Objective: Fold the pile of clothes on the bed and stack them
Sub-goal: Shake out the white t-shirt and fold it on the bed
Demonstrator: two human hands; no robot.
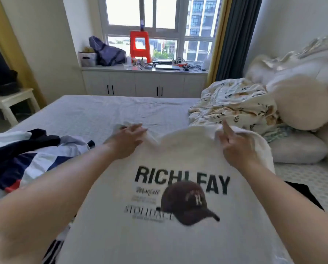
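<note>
Scene: a person stands at a bed (106, 109) covered in a pale grey sheet, both bare arms stretched forward over a white T-shirt (178, 235).
T-shirt: held up and spread between the two hands, its printed side facing the person; bold black lettering and a dark brown cap graphic show on the cloth, slightly blurred.
Left hand (128, 141): at the shirt's far left corner, fingers curled over a gathered fold of white fabric, gripping it.
Right hand (237, 147): at the far right corner, lower fingers and thumb bunching the cloth, one finger raised straight up.
Pile of clothes (31, 155): heaped on the bed at the person's left, a tangle of dark navy, white, pale blue and a strip of red; it lies beside the left forearm.
Black garment (302, 191): lies on the bed at the right, partly hidden by the right forearm.
Bedding: a crumpled floral quilt (235, 103) sits at the far right of the bed, with a white pillow (296, 149) in front of it and a cream plush toy (304, 103) above.
Background: a window (159, 25) over a low white cabinet surface (144, 70), where an orange plastic stool (140, 46), a dark bag (108, 52) and cables lie.
</note>
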